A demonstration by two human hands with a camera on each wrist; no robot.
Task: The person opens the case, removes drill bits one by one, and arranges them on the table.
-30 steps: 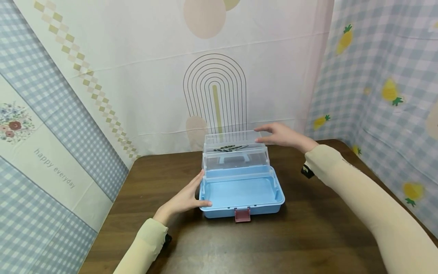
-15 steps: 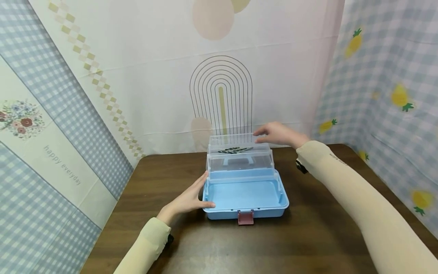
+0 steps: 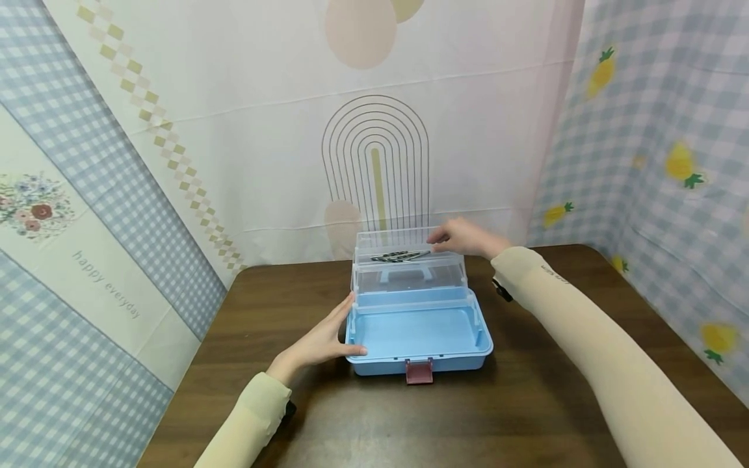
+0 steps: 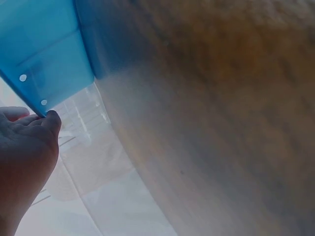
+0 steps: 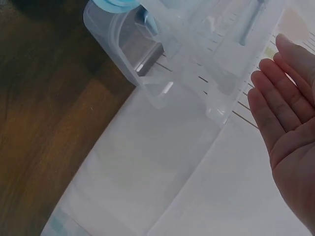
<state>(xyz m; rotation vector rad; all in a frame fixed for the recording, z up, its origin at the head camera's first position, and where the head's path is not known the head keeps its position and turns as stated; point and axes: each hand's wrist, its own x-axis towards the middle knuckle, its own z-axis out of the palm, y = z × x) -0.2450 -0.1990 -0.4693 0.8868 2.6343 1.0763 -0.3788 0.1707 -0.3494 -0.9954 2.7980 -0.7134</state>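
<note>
A light-blue storage box [image 3: 418,331] stands opened on the table, its clear tiered trays [image 3: 383,279] raised toward the back. Several slim dark-and-silver sticks [image 3: 400,257] lie in the upper tray; one slim stick [image 5: 253,22] shows blurred through the plastic in the right wrist view. My left hand [image 3: 318,339] holds the box's left side, thumb over the front rim and fingers along the outer wall. At the upper tray's right end hovers my right hand [image 3: 462,236], fingers slightly bent and nothing between them. In the right wrist view that hand [image 5: 288,108] is beside the clear plastic.
A pink latch [image 3: 419,372] hangs down at the box's front. The brown wooden table [image 3: 281,292] reaches back to a patterned cloth wall [image 3: 281,162]. Checked cloth with pineapples [image 3: 638,214] hangs along the right side.
My right hand has moved left and slightly down toward the sticks in the upper tray, its fingers drawing closer together. My left hand stays at the box's side.
</note>
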